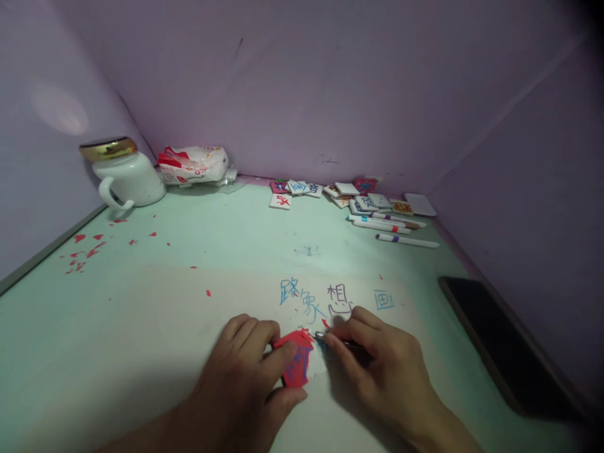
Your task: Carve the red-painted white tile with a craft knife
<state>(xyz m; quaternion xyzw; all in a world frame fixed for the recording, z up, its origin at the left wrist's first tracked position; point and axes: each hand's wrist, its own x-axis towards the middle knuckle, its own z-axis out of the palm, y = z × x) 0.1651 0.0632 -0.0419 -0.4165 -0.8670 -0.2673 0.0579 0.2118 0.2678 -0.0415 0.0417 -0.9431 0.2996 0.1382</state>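
Note:
My left hand [250, 371] pinches a small red tile [297, 362] with a blue mark on it, holding it against the white sheet [189, 327] on the pale green table [212, 233]. My right hand [377, 365] grips a thin dark tool [325, 338] whose metal tip touches the tile's upper right edge. Several characters in blue and purple [325, 296] are written on the sheet just beyond both hands.
A white mug with a gold lid [123, 173] and a crumpled plastic bag [193, 165] stand at the back left. Character tiles [344, 195] and marker pens [391, 226] lie at the back right. A dark phone [495, 343] lies at right. Red scraps [85, 251] dot the left side.

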